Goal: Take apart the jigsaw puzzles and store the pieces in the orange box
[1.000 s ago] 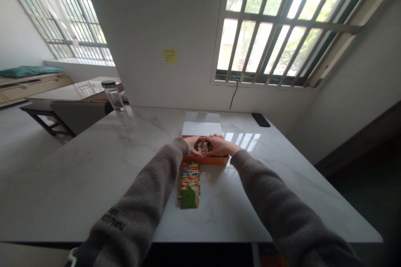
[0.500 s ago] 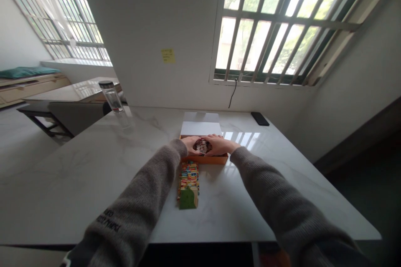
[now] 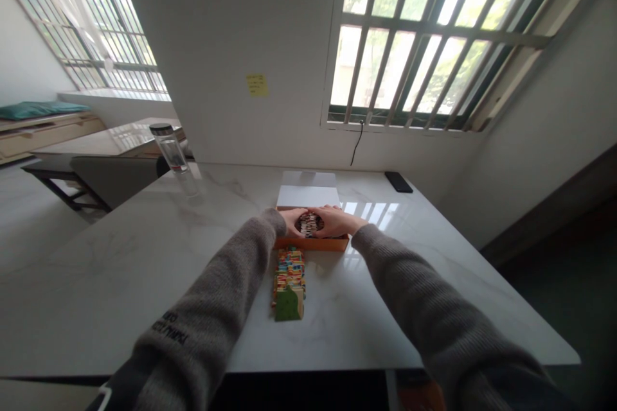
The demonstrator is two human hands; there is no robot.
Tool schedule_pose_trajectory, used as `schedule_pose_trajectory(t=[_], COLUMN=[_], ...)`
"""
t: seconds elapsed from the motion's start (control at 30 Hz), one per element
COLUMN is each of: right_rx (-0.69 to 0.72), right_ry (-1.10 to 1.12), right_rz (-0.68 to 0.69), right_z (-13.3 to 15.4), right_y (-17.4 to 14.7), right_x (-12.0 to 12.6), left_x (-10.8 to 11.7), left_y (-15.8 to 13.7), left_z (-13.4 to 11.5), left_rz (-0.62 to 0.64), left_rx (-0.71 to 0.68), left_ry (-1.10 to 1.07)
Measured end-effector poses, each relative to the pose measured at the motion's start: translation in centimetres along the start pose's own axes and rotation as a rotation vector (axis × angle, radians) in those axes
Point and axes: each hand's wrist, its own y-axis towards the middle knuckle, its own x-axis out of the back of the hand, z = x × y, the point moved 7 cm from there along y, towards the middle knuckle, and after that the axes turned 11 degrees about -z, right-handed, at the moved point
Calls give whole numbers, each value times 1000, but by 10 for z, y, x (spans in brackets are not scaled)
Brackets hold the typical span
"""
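Observation:
An open orange box (image 3: pixel 328 244) rests on the table with a stack of thin cardboard pieces (image 3: pixel 308 225) showing at its middle. My left hand (image 3: pixel 292 221) curves round the left side of the stack, thumb nearer me. From the other side my right hand (image 3: pixel 333 221) clasps it, so the pieces sit between both hands, inside or just over the box. Which fingers press on them is partly hidden. In front of the box lies a fanned row of colourful cards (image 3: pixel 290 273), overlapping one another, with a green piece at the near end.
Behind the box lies a white flat panel (image 3: pixel 308 195), perhaps its lid. A black phone (image 3: pixel 398 182) is at the back right of the marble-patterned table (image 3: pixel 231 205). At the back left stands a clear bottle (image 3: pixel 171 149) with a dark cap. A yellow note (image 3: pixel 257 85) hangs on the wall.
The view has shifted very slightly. Both hands keep their hold on the stack of cardboard pieces at the box, with hardly any movement.

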Motion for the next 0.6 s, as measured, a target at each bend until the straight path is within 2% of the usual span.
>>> schedule_pose_trajectory(t=[0.2, 0.37, 0.6], right_rx=[-2, -16, -34], right_ry=[17, 18, 31], right_rz=[-14, -86, -233], right_z=[1, 4, 4], right_y=[-1, -9, -14], right_x=[-4, -4, -2], left_x=[-11, -10, -14], left_y=[4, 2, 5], left_z=[12, 7, 7], left_rz=[-45, -117, -60], left_rx=[-6, -58, 83], left_ry=[162, 104, 180])
